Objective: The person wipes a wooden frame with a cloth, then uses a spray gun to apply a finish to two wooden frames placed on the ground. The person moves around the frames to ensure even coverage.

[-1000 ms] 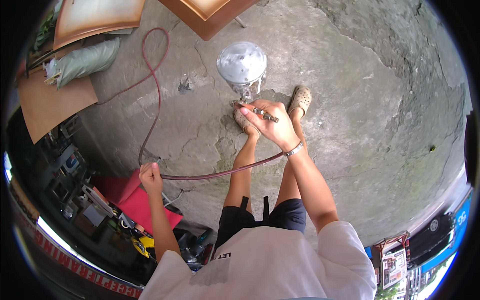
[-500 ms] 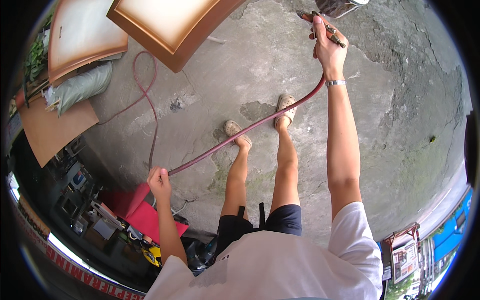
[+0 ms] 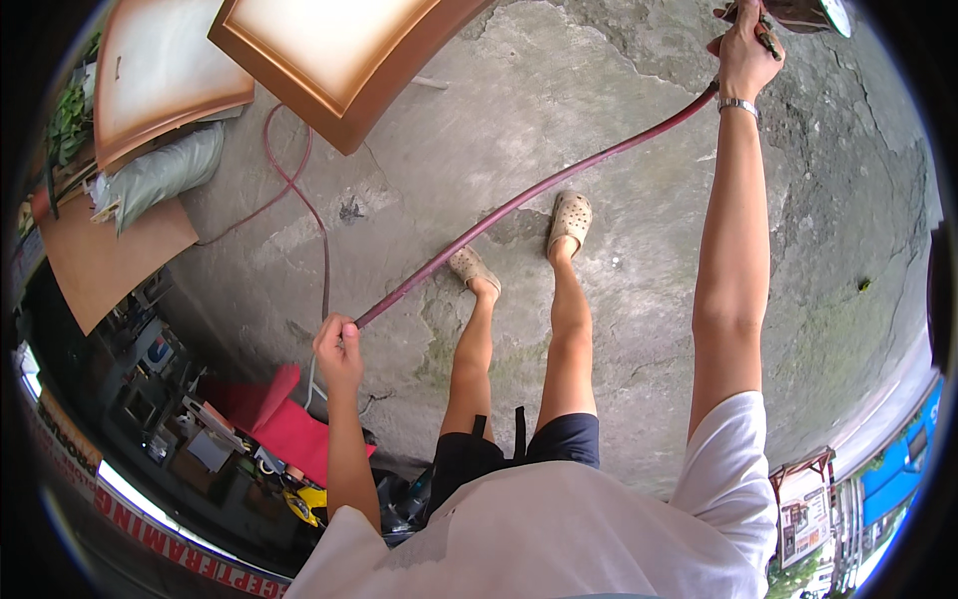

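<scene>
At the upper right, my right hand (image 3: 748, 55) is closed on a spray gun (image 3: 768, 40) with a metal cup (image 3: 818, 15), partly out of frame. A red hose (image 3: 559, 175) runs from that hand down across my legs to my left hand (image 3: 339, 349), whose fingers are closed around it. My arms are spread, the right one stretched out far forward. A brown framed panel (image 3: 351, 125) with a pale centre is at the top, beyond the hose. My feet in beige clogs (image 3: 569, 222) stand on cracked concrete (image 3: 639, 280).
A second pale panel (image 3: 170, 70), a rolled plastic bundle (image 3: 165, 170) and brown board (image 3: 110, 255) lie at the left. More hose (image 3: 284, 190) loops nearby. Red sheets (image 3: 304, 439) and assorted clutter are at lower left. A rack with paper (image 3: 803, 519) stands at lower right.
My right hand has carried the spray gun from above my feet to the upper right, drawing the hose longer across my body. My left hand has shifted slightly right, still gripping the hose.
</scene>
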Tool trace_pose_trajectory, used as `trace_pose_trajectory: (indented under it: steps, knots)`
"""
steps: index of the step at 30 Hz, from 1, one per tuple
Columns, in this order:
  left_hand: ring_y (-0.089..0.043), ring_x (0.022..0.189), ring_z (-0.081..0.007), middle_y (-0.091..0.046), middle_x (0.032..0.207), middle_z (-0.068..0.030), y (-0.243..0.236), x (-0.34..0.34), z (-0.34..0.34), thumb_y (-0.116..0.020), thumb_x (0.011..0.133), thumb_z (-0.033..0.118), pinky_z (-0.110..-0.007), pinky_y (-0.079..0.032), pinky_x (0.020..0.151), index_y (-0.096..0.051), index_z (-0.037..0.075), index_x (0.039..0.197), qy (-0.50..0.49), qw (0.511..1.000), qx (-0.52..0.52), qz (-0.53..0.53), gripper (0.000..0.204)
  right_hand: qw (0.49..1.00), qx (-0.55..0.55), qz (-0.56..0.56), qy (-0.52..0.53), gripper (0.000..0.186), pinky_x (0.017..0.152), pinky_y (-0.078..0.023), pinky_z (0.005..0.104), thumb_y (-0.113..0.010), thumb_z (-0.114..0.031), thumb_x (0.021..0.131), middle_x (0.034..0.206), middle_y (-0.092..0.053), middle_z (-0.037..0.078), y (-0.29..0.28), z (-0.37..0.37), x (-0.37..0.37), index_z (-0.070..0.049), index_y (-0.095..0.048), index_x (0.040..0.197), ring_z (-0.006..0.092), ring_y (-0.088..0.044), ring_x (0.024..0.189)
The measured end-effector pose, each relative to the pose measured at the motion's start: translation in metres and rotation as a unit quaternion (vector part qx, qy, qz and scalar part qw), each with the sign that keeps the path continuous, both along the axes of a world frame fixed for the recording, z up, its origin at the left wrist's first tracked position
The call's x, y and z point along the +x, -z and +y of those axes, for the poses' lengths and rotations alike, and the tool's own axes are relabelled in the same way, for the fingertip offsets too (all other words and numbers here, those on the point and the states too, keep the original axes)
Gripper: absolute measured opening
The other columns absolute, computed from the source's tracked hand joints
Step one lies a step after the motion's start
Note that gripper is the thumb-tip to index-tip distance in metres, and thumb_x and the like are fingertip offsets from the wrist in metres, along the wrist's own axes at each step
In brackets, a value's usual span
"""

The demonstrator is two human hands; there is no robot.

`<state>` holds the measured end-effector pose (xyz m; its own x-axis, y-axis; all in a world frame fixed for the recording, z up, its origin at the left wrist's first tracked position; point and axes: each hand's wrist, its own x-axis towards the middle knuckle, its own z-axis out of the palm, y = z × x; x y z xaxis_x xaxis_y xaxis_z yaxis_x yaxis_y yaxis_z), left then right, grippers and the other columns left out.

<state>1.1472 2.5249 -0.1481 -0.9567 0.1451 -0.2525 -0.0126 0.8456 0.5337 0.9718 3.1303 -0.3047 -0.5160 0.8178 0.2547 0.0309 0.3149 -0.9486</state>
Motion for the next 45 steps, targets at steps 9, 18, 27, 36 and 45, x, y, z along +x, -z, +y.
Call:
trace_pose_trajectory:
  steps: [9, 18, 27, 36, 45]
  knots:
    - [-0.049, 0.054, -0.0241, -0.048, 0.058, -0.0116, -0.025, 0.024, -0.116, -0.046, 0.106, 0.024, -0.038, -0.036, 0.054, -0.049, -0.003, 0.064, -0.07, 0.992, -0.074, 0.072, 0.049, 0.944, -0.209, -0.212, -0.143, 0.042, 0.04, -0.038, 0.0259, -0.063, -0.037, 0.102, 0.073, -0.071, 0.006, -0.027, -0.204, 0.117, 0.002, -0.074, 0.114, 0.007, -0.055, 0.046]
    - [-0.047, 0.053, -0.0288, -0.046, 0.054, -0.0123, -0.062, 0.024, -0.183, -0.046, 0.104, 0.019, -0.04, -0.035, 0.06, -0.044, -0.001, 0.057, -0.034, 0.986, -0.124, 0.106, 0.051, 0.881, -0.194, -0.223, -0.369, 0.023, 0.057, -0.049, 0.031, -0.073, -0.023, 0.094, 0.076, -0.068, 0.013, -0.064, -0.356, 0.194, -0.002, -0.078, 0.103, 0.0198, -0.063, 0.06]
    - [-0.046, 0.055, -0.0301, -0.045, 0.059, -0.0148, -0.044, 0.029, -0.147, -0.052, 0.102, 0.019, -0.042, -0.034, 0.058, -0.042, -0.002, 0.061, -0.011, 0.993, -0.075, 0.096, 0.046, 0.925, -0.161, -0.226, -0.26, 0.038, 0.054, -0.049, 0.0243, -0.068, -0.034, 0.099, 0.074, -0.071, 0.006, -0.042, -0.264, 0.136, 0.002, -0.075, 0.111, 0.0094, -0.065, 0.062]
    - [-0.044, 0.057, -0.0256, -0.042, 0.064, -0.0123, -0.01, 0.012, -0.047, -0.055, 0.102, 0.027, -0.038, -0.033, 0.054, -0.047, -0.003, 0.071, -0.008, 1.0, 0.015, 0.017, 0.044, 0.988, -0.06, -0.126, -0.064, 0.042, 0.04, -0.036, 0.0252, -0.056, -0.049, 0.103, 0.068, -0.069, 0.002, -0.041, -0.055, 0.019, -0.016, -0.081, 0.107, 0.0065, -0.05, 0.043]
    - [-0.048, 0.055, -0.0226, -0.045, 0.062, -0.0098, -0.003, 0.014, -0.043, -0.049, 0.105, 0.029, -0.038, -0.034, 0.053, -0.049, -0.004, 0.069, -0.078, 0.996, 0.04, 0.007, 0.049, 0.988, -0.072, -0.114, -0.071, 0.036, 0.039, -0.038, 0.0213, -0.063, -0.04, 0.102, 0.072, -0.071, 0.005, -0.076, -0.064, 0.028, -0.008, -0.08, 0.104, 0.0069, -0.055, 0.047]
